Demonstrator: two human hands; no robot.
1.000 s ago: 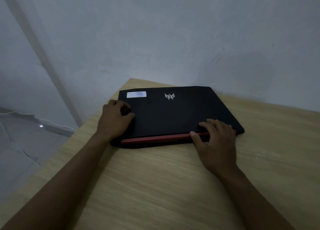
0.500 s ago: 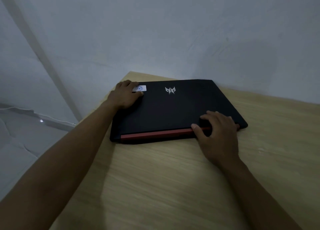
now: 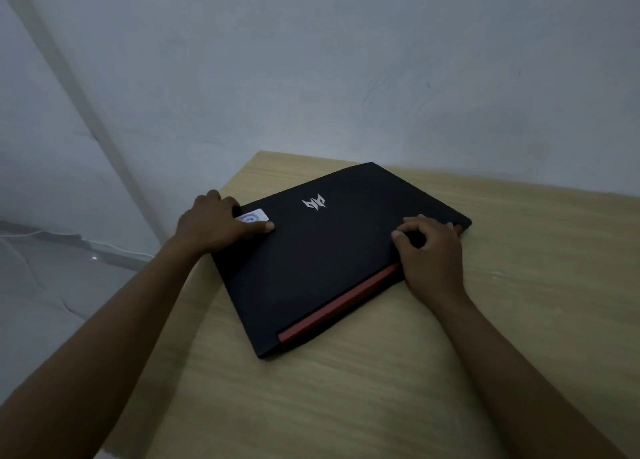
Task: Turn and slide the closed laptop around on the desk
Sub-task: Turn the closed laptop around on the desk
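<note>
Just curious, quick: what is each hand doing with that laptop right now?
Left hand: grips the closed laptop at its far-left corner, thumb beside the white sticker.
Right hand: curled over the right corner.

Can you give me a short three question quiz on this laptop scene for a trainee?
1. True or false: the laptop is open.
2. Which hand covers part of the white sticker: A the left hand, B the right hand?
3. Fill in: the strip along the laptop's near edge is ____.

Key: 1 false, the lid is shut. 2 A. 3 red.
</note>
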